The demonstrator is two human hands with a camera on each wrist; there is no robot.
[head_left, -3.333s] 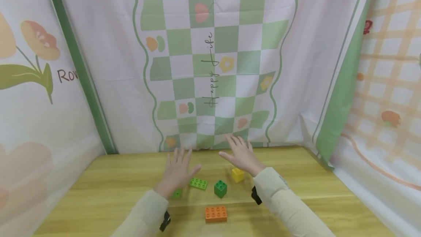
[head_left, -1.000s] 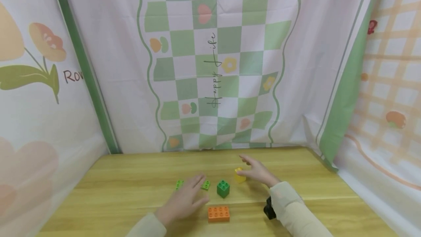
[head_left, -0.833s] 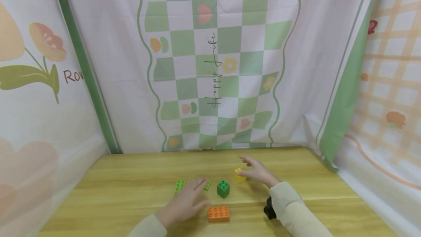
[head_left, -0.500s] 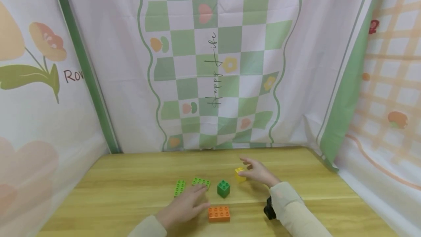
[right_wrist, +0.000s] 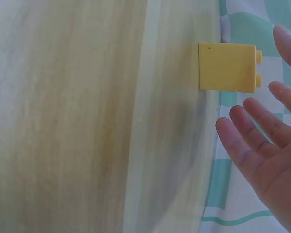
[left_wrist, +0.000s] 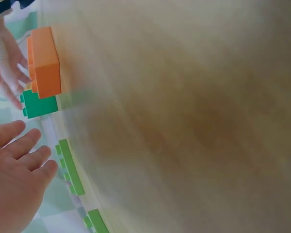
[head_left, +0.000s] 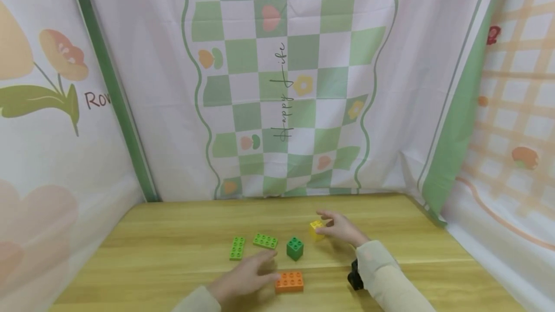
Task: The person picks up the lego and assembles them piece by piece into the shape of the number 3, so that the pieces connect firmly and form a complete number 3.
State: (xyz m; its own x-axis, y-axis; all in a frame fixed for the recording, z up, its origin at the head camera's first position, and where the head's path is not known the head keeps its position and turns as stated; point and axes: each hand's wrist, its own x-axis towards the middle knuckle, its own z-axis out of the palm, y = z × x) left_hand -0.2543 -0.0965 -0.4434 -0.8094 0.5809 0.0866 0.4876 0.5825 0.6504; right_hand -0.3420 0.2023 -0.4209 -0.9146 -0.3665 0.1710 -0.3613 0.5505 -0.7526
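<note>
My left hand (head_left: pixel 248 276) hovers just left of the orange brick (head_left: pixel 289 281), its thumb tip overlapping the brick's left edge in the head view. In the left wrist view its fingers (left_wrist: pixel 24 145) are spread, palm showing, with nothing held. At the yellow brick (head_left: pixel 317 230), my right hand (head_left: pixel 342 227) has its thumb in front of the brick's right side. The right wrist view shows that hand's fingers (right_wrist: pixel 262 131) apart from the yellow brick, which stands upright on the table. A dark green brick (head_left: pixel 295 248) sits between the two hands.
Two flat light green bricks lie on the wooden table (head_left: pixel 173 240): one lengthwise (head_left: pixel 237 248) at left, one crosswise (head_left: pixel 265 241) behind my left hand. A checked curtain (head_left: pixel 277 110) hangs at the table's back edge. Cloth walls stand on both sides.
Both hands have come down from being raised. My left hand has drawn back toward the orange brick, uncovering the light green bricks. My right hand has dipped slightly at the yellow brick.
</note>
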